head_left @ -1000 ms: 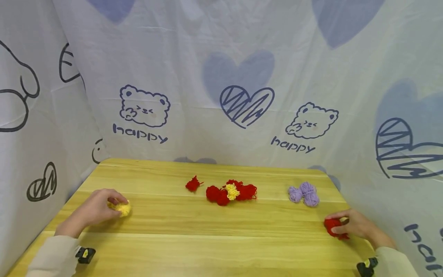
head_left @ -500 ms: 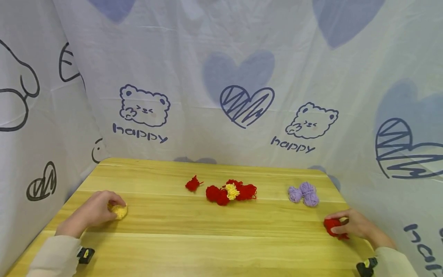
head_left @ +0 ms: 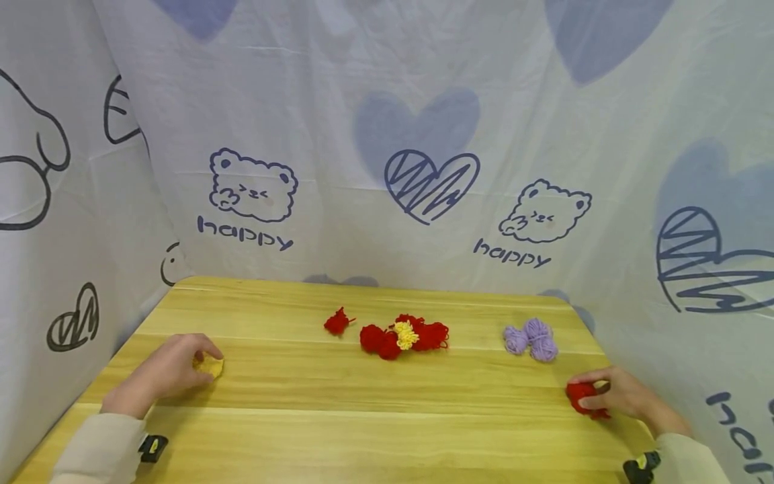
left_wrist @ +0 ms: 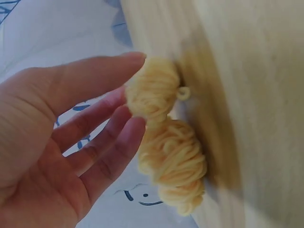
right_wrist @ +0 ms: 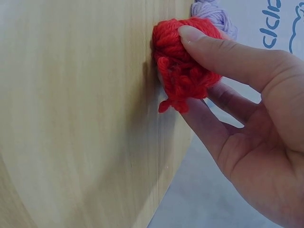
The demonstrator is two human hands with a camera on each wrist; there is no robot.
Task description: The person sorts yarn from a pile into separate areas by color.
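Note:
At the left side of the table, my left hand (head_left: 172,370) holds a yellow yarn ball (head_left: 210,365) between thumb and fingers. The left wrist view shows that yarn ball (left_wrist: 154,90) wound round, with a small loop sticking out. A longer yellow yarn bundle (left_wrist: 173,159) lies against it, just beyond the fingertips. Over at the right edge, my right hand (head_left: 625,396) pinches a red yarn ball (head_left: 579,393); its loose strands hang out in the right wrist view, where the thumb presses on the red yarn (right_wrist: 168,40).
A red yarn cluster (head_left: 432,335) with a yellow piece (head_left: 406,335) lies mid-table. A small red yarn piece (head_left: 336,323) sits left of it. Purple yarn balls (head_left: 537,338) are at the right. Printed curtains (head_left: 338,222) border the wooden table (head_left: 363,437).
My left hand has shifted slightly and turned the yellow yarn ball, which shows less from above. The right hand and the other yarn have stayed put.

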